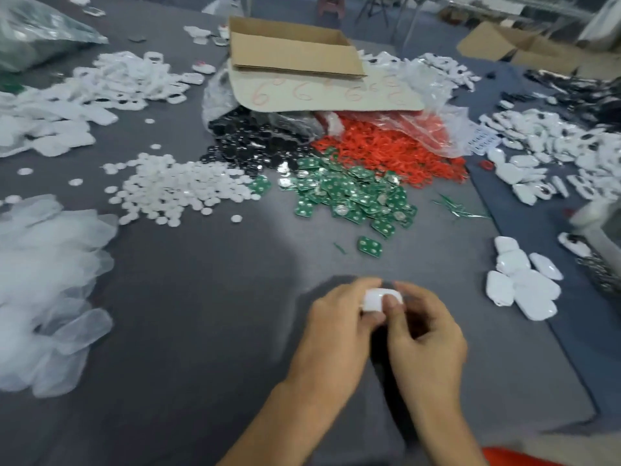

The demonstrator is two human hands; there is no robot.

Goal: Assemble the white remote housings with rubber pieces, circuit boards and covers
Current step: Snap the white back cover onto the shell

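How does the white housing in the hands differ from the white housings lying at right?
The white housing is held up, pinched by the left hand and right hand; the stacked housings lie untouched on the grey cloth. The held one is single, blurred and partly covered by fingers; the stacked ones overlap, fully visible. Both are white.

Small-parts assembly workshop, as I see it through the head camera.
The grey worktop carries loose bulk heaps: green boards, red pieces, black discs, white discs and white housings, some spilling from clear bags. An open cardboard box sits among them, grouped white shells lie at my right, and more boxes lie at the back.
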